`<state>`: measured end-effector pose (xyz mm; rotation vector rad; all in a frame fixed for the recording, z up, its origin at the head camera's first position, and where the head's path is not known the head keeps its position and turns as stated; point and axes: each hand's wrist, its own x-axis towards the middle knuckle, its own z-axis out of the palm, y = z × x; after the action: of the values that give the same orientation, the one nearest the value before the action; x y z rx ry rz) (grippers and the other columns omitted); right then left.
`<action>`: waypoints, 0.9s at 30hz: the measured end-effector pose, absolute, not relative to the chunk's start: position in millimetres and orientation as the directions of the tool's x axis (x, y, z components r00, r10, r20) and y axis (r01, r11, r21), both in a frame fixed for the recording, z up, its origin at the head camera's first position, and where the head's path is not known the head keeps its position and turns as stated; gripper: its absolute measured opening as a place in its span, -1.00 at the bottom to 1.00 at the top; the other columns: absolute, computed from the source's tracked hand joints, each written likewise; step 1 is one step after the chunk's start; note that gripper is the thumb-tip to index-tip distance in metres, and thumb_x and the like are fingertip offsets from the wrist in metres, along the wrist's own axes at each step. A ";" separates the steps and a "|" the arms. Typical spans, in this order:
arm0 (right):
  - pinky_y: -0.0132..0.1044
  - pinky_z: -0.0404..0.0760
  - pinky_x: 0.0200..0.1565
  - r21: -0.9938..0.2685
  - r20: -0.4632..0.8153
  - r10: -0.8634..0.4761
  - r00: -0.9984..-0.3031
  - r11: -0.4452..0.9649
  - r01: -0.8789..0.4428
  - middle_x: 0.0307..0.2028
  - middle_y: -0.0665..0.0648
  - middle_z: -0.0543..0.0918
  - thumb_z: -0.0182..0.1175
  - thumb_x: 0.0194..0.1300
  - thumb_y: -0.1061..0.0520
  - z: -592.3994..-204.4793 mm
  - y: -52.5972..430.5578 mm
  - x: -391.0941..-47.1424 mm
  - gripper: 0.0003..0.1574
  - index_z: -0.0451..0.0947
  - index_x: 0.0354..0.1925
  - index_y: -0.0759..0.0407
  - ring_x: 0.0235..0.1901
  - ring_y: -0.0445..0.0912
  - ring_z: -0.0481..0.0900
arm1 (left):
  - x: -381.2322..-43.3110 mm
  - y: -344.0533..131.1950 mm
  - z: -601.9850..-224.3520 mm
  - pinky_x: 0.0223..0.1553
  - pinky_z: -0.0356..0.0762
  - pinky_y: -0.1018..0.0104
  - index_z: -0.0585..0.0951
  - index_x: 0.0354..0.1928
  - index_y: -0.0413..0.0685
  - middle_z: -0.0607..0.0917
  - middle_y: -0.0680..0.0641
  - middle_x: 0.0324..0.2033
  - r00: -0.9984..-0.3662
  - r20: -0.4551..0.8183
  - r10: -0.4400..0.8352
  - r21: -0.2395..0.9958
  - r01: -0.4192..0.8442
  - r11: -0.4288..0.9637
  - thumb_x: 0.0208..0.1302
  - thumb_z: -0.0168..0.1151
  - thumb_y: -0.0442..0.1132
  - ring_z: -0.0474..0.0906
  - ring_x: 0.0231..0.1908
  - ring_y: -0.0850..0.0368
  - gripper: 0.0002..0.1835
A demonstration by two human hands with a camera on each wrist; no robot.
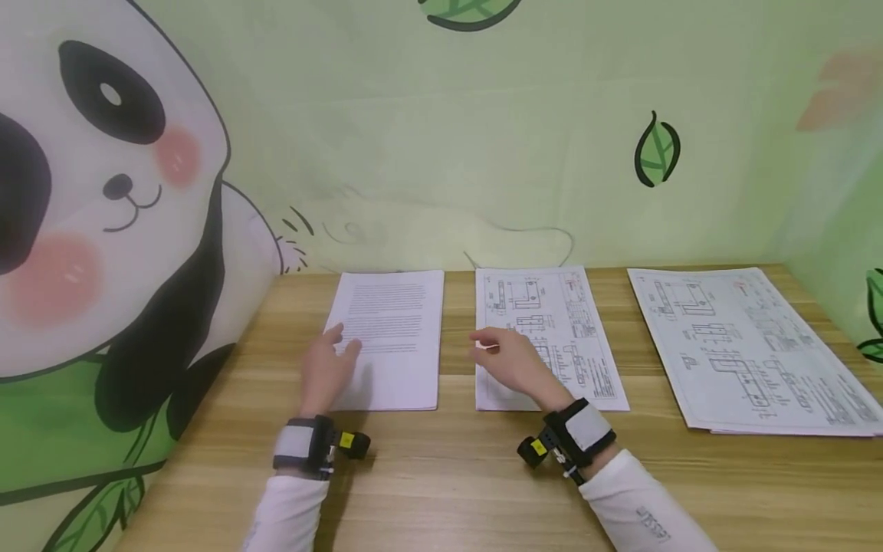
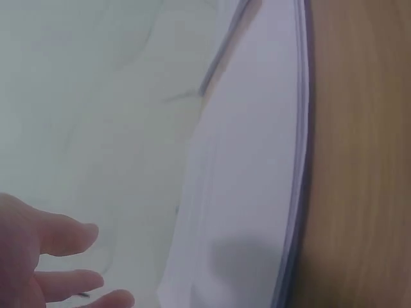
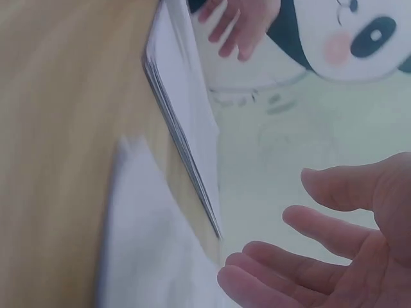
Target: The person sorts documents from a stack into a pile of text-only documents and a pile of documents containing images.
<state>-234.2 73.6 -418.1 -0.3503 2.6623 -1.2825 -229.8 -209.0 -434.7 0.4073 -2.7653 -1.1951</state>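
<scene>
A stack of printed text sheets (image 1: 393, 376) lies at the left of the table. My left hand (image 1: 327, 372) hovers by its left edge, fingers apart and holding nothing. In the middle lies a stack of technical drawings (image 1: 497, 391); my right hand (image 1: 513, 359) is over its left part with loosely bent fingers and nothing held. The right wrist view shows the right hand (image 3: 334, 250) with its fingers spread above the paper. Thumb and fingers of the left hand (image 2: 51, 256) appear at the lower left of the left wrist view, apart from the sheets.
A second stack of drawings (image 1: 759, 368) lies at the right, its lower sheets slightly offset. The wooden table (image 1: 441, 491) meets a green wall cloth (image 1: 386, 153) with a printed panda (image 1: 131, 222) behind and to the left.
</scene>
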 end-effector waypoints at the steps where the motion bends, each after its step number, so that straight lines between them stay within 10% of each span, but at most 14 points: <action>1: 0.00 0.55 0.03 -0.778 -0.040 -0.269 -0.962 0.612 -0.138 0.11 0.24 0.58 0.10 0.27 -0.03 -417.4 80.5 -236.1 -0.49 0.50 0.14 0.14 0.05 0.11 0.54 | -230.4 -204.9 -434.6 0.17 0.35 -0.18 0.24 0.36 -0.15 0.39 -0.31 0.26 -0.963 0.002 -0.268 0.731 -0.182 0.658 0.32 0.01 -0.07 0.32 0.23 -0.25 -0.39; 27: 0.37 0.21 0.16 -0.639 0.049 -0.086 -0.995 0.763 -0.097 0.28 0.54 0.26 -0.10 0.38 -0.13 -396.6 260.6 -240.1 -0.25 0.21 0.31 0.37 0.26 0.44 0.14 | -239.5 -81.2 -429.8 -0.13 0.58 0.10 0.42 0.24 -0.05 0.59 -0.15 0.07 -0.995 0.089 0.042 0.826 0.098 0.555 0.33 0.06 -0.15 0.53 -0.04 -0.03 -0.55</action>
<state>-240.1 260.6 -396.6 -0.1541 2.9651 -1.0757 -239.5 -81.2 -429.8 -0.1225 -2.7177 -1.4496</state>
